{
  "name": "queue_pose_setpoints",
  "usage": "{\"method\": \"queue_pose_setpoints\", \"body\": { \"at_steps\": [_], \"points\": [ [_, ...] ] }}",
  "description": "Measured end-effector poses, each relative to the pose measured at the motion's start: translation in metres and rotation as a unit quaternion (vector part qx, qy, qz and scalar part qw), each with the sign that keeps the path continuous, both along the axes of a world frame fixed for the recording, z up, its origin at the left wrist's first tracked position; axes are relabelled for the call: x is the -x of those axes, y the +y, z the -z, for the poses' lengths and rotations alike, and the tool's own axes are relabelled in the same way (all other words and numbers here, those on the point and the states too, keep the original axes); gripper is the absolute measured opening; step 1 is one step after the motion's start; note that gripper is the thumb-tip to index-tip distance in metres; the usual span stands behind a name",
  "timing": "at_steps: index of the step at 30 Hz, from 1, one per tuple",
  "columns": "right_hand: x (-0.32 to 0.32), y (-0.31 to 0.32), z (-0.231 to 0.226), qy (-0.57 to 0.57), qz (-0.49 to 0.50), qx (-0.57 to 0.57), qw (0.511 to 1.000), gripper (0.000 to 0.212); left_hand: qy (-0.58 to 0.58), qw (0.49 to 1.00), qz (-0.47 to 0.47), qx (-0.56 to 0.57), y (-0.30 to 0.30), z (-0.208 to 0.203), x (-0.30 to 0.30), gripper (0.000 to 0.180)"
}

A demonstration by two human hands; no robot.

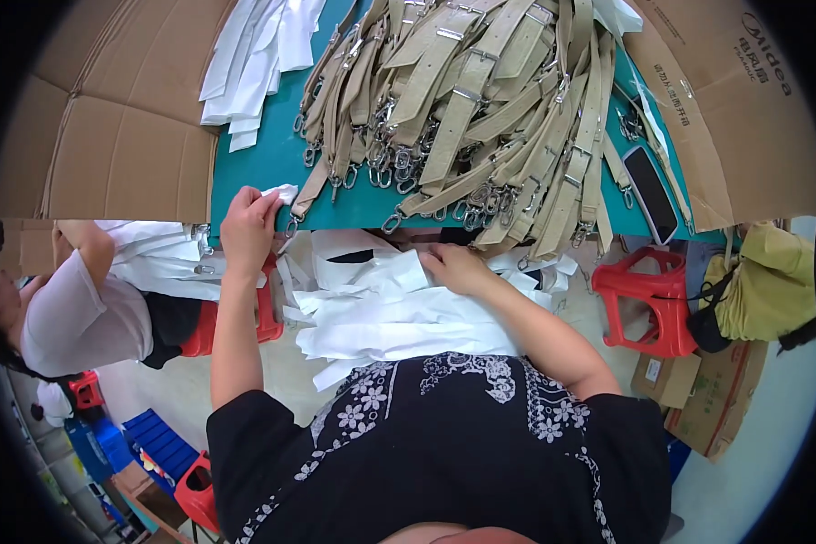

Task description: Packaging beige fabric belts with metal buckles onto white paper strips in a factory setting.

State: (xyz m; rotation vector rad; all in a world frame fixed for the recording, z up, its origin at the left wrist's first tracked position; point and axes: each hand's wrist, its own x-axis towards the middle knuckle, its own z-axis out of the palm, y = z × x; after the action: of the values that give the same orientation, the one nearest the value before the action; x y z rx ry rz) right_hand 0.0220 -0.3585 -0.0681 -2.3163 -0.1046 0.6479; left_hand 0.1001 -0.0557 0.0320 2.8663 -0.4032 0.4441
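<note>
My left hand [249, 227] is raised at the table's front edge, thumb and fingers pinching a crumpled white piece [285, 193] that looks like paper or thin cloth. Close beside it, a beige strap end [311, 192] with a metal snap hook hangs over the edge. Over my lap lies a layer of long white strips [399, 313]. My right hand [460, 269] is low over these, its fingers curled at the edge of one white strip; the fingertips are partly hidden. A large heap of beige straps [467, 100] with silver buckles and snap hooks covers the table's middle.
The table top [267, 177] is green. More white strips [261, 59] lie at its far left. Cardboard box walls [145, 136] flank both sides; a phone [651, 192] lies at the right. Red stools [646, 295] stand below, and another person [86, 313] sits at the left.
</note>
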Motion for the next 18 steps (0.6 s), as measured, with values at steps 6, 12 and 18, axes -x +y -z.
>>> {"method": "queue_pose_setpoints", "body": {
  "at_steps": [6, 12, 18],
  "points": [
    [0.005, 0.009, -0.009, -0.038, 0.031, -0.111, 0.993, 0.03, -0.023, 0.998, 0.029, 0.046, -0.025, -0.026, 0.003, 0.028],
    [0.013, 0.011, -0.042, -0.344, -0.05, -0.104, 0.932, 0.009, 0.203, 0.944, 0.231, 0.123, -0.102, -0.033, 0.059, 0.044],
    [0.018, -0.017, -0.082, -0.405, -0.048, -0.12, 0.905, 0.009, 0.352, 0.88, 0.224, 0.229, -0.123, -0.017, 0.053, 0.007]
  ]
}}
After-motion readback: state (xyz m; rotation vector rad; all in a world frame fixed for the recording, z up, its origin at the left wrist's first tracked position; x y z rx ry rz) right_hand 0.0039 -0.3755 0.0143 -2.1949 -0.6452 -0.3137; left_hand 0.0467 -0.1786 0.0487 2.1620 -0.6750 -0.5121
